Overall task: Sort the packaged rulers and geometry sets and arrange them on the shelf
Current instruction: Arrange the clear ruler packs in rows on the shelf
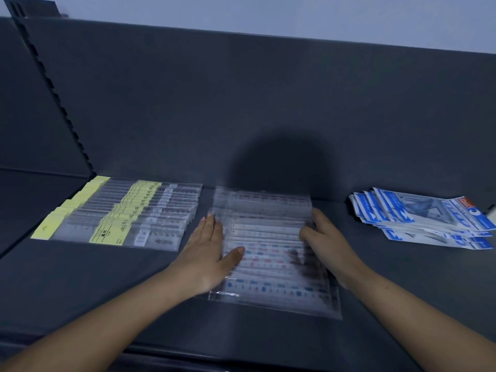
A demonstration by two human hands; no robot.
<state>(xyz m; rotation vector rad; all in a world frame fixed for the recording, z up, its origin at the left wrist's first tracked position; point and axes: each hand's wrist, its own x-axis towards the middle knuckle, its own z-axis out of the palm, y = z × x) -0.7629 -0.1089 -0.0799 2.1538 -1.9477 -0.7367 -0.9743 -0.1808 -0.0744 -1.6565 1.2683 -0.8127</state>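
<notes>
A fanned stack of clear-packaged rulers with red and blue marks [268, 237] lies in the middle of the dark shelf [268, 339]. My left hand [209, 253] lies flat against the stack's left edge, its thumb resting on top. My right hand [324, 237] presses the stack's right edge, fingers curled against the packets. To the left lies a neat overlapped row of rulers in yellow-labelled packets [120, 216]. At the far right sits a pile of blue-and-white geometry set packets [424, 216].
The shelf's dark back panel [241, 103] rises behind the packets. A slotted upright [59, 103] runs along the left, with another shelf bay beyond it. The shelf's front edge [188, 355] lies under my forearms.
</notes>
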